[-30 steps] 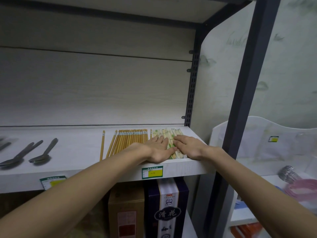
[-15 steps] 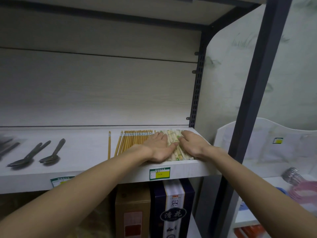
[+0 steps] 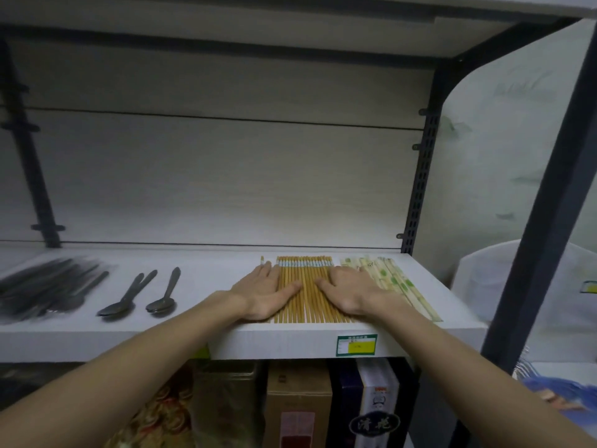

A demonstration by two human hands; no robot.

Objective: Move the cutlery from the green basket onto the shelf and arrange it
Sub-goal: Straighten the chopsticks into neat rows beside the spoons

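Both your hands had slid left since the frame a second before, leaving the wrapped chopsticks point(image 3: 392, 279) and settling on the bare wooden chopsticks point(image 3: 307, 292). Your left hand point(image 3: 265, 294) lay flat with fingers straight on the row's left edge; your right hand point(image 3: 350, 292) lay flat, fingers spread, across its right edge, just touching the wrapped ones. Neither hand gripped anything; the two stood apart with sticks showing between them.

By the look of the shelf point(image 3: 206, 286), you were far along: cutlery already lay there in sorted groups, and you appeared to be squaring up the wooden row. No green basket showed, so you could not tell what remained to fetch.

Counted: two hands; three spoons point(image 3: 139, 297), two of them overlapping and one apart; one stray chopstick point(image 3: 262, 260) at the far left of the row; roughly twenty wooden chopsticks packed side by side; several wrapped pairs, too overlapped to number; one blurred dark pile of cutlery point(image 3: 48, 289) at the left, uncountable.
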